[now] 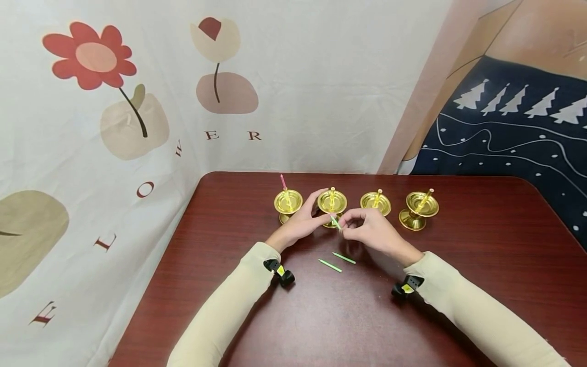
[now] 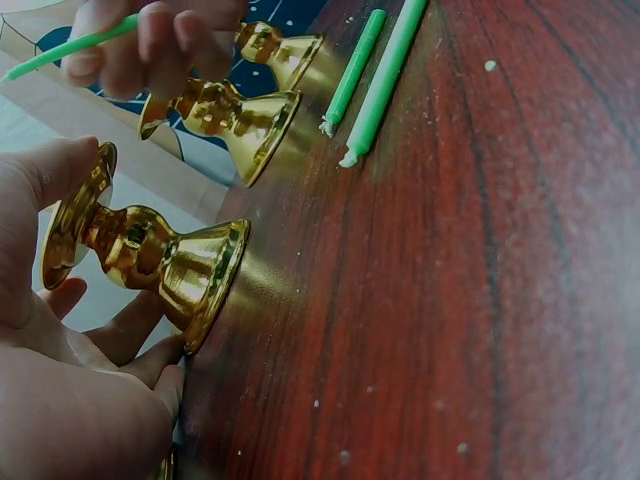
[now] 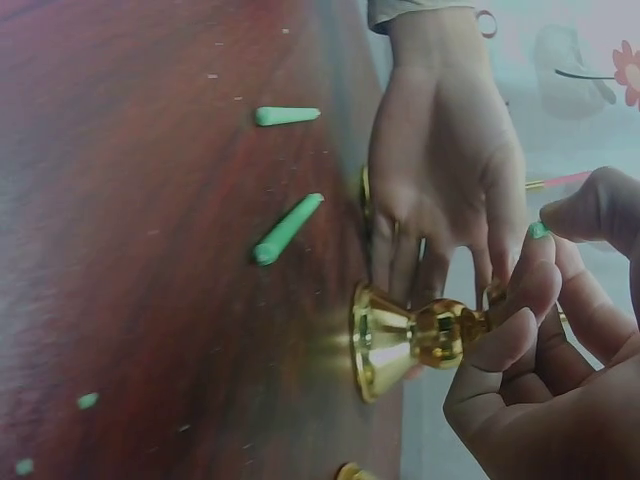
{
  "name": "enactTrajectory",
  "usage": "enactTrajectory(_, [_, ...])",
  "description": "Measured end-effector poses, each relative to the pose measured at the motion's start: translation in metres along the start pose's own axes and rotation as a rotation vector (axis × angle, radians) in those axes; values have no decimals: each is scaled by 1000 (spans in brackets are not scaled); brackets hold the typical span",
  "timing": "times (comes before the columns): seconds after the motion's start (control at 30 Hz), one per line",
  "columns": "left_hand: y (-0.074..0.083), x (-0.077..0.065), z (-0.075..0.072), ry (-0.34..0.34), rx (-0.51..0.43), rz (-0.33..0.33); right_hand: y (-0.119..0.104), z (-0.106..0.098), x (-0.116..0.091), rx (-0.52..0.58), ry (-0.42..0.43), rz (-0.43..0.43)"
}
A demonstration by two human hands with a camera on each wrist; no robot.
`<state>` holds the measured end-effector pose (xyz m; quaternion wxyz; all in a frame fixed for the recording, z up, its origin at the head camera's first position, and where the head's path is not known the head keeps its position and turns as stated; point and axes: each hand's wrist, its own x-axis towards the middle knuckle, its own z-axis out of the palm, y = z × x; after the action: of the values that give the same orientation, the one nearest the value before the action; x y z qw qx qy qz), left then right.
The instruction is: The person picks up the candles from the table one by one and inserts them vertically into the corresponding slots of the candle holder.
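In the head view my left hand (image 1: 297, 227) holds a gold candle holder (image 1: 332, 203), second from the left in a row. The left wrist view shows the thumb at the upper dish of this holder (image 2: 130, 245) and fingers behind its stem and foot. Just in front of it, my right hand (image 1: 373, 230) pinches a thin green candle (image 1: 336, 223) between thumb and fingers. That candle (image 2: 70, 48) sticks out past the right fingertips in the left wrist view; only a green end (image 3: 539, 229) shows in the right wrist view.
Two green candles (image 1: 330, 265) lie on the dark red table (image 1: 348, 316) nearer me. A pink candle (image 1: 283, 182) stands in the leftmost holder (image 1: 278, 203). To the right stand another gold holder (image 1: 367, 201) and the rightmost one (image 1: 412, 220). Green crumbs (image 3: 88, 400) dot the tabletop.
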<state>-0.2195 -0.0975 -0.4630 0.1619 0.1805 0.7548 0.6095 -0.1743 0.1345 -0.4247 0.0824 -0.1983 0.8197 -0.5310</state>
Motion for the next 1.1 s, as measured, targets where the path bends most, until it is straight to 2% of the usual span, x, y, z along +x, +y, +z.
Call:
enactTrajectory(0.33, [0,0,1,11,7,-17,-4,2,19,32,113,-47])
enactTrajectory(0.87, [4,-1,2,11,-13,1,-24,-7,46,-24,356,-176])
enactTrajectory(1.1, [4,-1,2,19,-23,-4,-27,-7,57,-31,420,-195])
